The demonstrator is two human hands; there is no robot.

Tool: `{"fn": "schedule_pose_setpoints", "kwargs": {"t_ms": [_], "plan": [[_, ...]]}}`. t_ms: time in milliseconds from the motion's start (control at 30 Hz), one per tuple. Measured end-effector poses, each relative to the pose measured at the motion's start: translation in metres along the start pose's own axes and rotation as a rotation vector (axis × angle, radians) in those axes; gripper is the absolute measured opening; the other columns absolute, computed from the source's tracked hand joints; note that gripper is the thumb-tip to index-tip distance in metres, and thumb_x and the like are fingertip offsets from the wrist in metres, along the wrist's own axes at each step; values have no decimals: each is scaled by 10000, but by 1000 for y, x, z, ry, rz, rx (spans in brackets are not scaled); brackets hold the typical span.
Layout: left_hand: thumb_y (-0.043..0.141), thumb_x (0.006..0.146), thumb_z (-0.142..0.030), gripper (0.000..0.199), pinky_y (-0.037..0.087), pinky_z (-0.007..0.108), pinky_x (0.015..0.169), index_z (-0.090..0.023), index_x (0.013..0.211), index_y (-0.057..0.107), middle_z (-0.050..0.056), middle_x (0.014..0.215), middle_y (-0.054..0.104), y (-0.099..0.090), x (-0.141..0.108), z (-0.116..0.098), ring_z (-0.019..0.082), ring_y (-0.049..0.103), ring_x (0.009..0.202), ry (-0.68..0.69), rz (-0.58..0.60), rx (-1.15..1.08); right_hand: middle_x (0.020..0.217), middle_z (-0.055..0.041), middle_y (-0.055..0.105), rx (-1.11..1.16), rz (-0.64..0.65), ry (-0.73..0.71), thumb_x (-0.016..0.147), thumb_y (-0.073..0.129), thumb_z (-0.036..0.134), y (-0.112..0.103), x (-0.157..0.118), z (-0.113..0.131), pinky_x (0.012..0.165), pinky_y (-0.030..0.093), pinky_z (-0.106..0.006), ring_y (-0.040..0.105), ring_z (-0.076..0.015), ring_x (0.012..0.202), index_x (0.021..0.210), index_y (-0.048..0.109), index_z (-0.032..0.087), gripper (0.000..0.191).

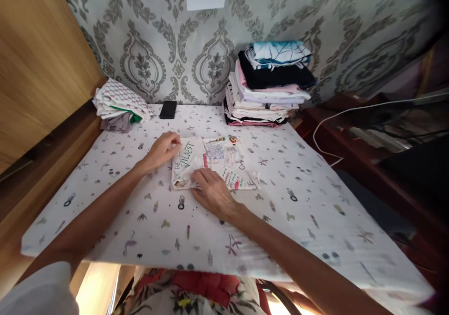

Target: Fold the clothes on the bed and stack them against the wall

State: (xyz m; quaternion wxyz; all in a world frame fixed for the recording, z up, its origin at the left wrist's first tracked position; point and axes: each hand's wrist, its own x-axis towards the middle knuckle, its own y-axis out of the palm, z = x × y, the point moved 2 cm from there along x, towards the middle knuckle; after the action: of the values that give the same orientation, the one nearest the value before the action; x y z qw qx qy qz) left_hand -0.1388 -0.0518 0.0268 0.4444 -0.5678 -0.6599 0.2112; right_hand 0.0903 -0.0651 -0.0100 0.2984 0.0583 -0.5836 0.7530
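Note:
A white garment [222, 165] with printed lettering and colored pictures lies partly folded on the patterned table cover. Its left part is folded over, with green letters facing up. At its upper left edge, my left hand [162, 152] has its fingers curled together on the cloth. My right hand [215, 193] rests palm down across the front edge of the garment, fingers stretched over the cloth and thumb near the edge.
Folded clothes stand in a tall stack [268, 90] at the back right. A smaller cloth pile [121, 104] sits back left, beside a black phone [168, 109]. A wooden panel [45, 62] borders the left; a white cable [326, 118] hangs at right.

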Motion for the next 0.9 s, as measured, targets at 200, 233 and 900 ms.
{"fn": "schedule_pose_setpoints", "kwargs": {"t_ms": [200, 233, 900], "plan": [[565, 893, -383, 187, 384, 337, 770, -209, 859, 505, 29, 876, 571, -7, -59, -58, 205, 507, 823, 221, 358, 185, 1067, -122, 629, 91, -67, 13, 893, 489, 40, -2, -3, -10, 877, 520, -380, 570, -247, 1028, 1037, 589, 179, 224], [556, 888, -330, 135, 374, 340, 761, -210, 867, 496, 29, 880, 567, -5, -65, -59, 205, 501, 815, 220, 363, 233, 1061, -119, 629, 75, -64, 5, 892, 492, 38, -2, -4, -9, 876, 516, -374, 565, -244, 1022, 1026, 596, 177, 219], [423, 1001, -401, 305, 446, 390, 896, -189, 1168, 566, 109, 1145, 648, 8, -78, -56, 252, 577, 1065, 161, 246, 181, 866, -40, 636, 282, -101, 432, 941, 469, 248, -25, 2, -26, 678, 472, -309, 598, -177, 730, 1019, 605, 203, 163]]}}
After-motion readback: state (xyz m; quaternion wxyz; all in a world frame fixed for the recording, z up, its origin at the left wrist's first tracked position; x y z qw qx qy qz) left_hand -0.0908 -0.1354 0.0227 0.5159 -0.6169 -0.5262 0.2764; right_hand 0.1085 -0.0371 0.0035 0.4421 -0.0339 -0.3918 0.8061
